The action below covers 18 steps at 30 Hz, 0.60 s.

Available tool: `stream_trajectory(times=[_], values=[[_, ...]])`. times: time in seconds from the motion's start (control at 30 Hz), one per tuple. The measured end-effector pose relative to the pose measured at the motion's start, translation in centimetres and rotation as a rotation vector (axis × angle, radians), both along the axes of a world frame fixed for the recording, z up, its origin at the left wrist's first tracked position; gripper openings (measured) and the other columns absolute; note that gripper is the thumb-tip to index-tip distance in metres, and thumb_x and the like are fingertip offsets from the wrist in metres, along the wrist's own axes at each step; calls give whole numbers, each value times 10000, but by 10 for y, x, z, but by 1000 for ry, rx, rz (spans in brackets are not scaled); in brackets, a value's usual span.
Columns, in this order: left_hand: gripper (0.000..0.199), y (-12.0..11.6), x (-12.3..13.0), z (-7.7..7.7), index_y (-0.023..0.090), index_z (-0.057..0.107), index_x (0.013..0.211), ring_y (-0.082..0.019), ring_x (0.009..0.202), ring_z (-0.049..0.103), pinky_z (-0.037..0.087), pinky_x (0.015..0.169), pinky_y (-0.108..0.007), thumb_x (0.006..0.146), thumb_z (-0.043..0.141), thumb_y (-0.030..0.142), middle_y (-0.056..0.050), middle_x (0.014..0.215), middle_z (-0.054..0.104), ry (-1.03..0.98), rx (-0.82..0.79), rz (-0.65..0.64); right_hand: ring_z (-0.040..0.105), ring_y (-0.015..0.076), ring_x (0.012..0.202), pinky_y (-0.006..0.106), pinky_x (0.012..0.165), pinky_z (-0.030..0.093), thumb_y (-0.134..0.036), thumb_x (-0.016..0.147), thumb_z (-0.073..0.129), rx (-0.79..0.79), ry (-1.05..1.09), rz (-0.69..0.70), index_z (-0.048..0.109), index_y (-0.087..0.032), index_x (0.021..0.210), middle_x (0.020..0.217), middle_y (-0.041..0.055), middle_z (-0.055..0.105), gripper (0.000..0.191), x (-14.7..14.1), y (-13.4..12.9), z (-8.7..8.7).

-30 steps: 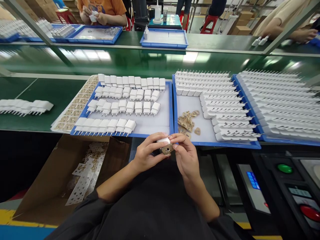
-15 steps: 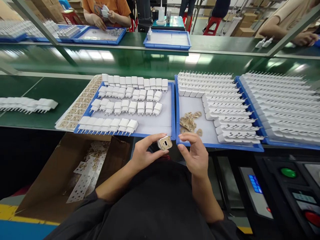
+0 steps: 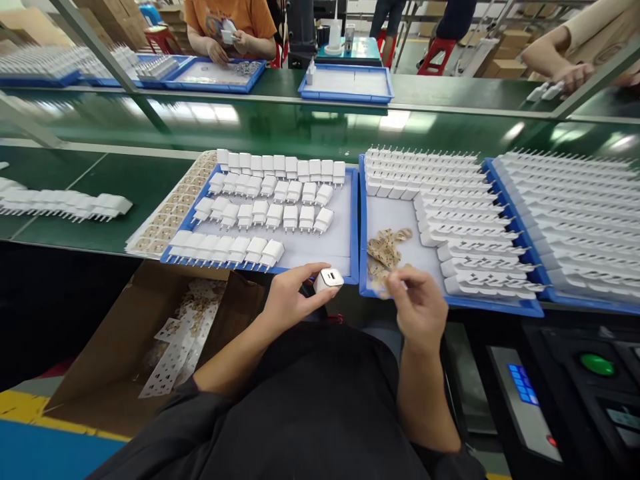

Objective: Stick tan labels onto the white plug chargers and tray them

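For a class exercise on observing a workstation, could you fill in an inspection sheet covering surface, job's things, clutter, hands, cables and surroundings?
Surface: green bench bearing blue trays.
Job's things: white adapter in hand, slotted end showing; similar white plugs in rows.
Clutter: tan scraps in the middle tray; open carton below holds perforated white strips.
Hands: left hand grips the adapter; right hand, blurred, is beside the scraps; cannot tell whether it holds one.
Cables: nothing clearly seen.
Surroundings: person in orange opposite; red stools; green button at right.
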State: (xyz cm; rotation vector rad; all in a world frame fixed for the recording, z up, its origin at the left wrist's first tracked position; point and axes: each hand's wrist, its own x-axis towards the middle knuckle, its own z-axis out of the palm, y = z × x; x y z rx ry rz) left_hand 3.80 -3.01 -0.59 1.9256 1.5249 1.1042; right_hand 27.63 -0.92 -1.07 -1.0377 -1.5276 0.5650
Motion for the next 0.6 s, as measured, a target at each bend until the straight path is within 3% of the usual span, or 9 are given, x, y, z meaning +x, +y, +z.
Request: stream_trajectory(times=[0.07, 0.13, 0.2, 0.37, 0.6], values=[[350, 9, -5, 3, 207, 752, 1136, -178, 748, 719, 569, 742, -286, 878, 729, 443, -46, 955, 798, 165, -8, 82, 676, 210, 802, 358, 755, 543, -297, 929, 684, -69, -231, -198, 708, -234, 1021, 887, 39, 742, 115, 15, 17, -11], [351, 21, -11, 6, 200, 761, 1131, -206, 794, 718, 550, 759, -306, 881, 712, 441, -63, 980, 793, 346, -53, 174, 671, 239, 848, 402, 819, 548, -337, 938, 652, -62, -443, -246, 734, -216, 1036, 935, 71, 756, 176, 24, 30, -19], [328, 33, -17, 9, 189, 776, 1088, -248, 874, 717, 537, 786, -332, 895, 680, 436, -84, 990, 789, 524, -128, 250, 661, 240, 854, 422, 853, 556, -352, 958, 604, -33, -524, -284, 745, -202, 1060, 1001, 99, 746, 230, 28, 36, -25], [359, 60, -30, 12, 128, 801, 902, -366, 1054, 642, 489, 858, -439, 926, 591, 418, -172, 918, 757, 887, -220, 245, 659, 197, 810, 363, 768, 586, -348, 970, 584, -34, -456, -280, 750, -201, 1082, 1094, 112, 702, 249, 28, 28, -29], [277, 70, -35, 4, 149, 758, 1043, -370, 1080, 605, 454, 872, -464, 912, 586, 321, -169, 990, 724, 909, -173, 283, 675, 180, 784, 363, 794, 576, -324, 966, 594, -46, -417, -281, 759, -205, 1026, 1041, 84, 723, 213, 34, 18, -30]])
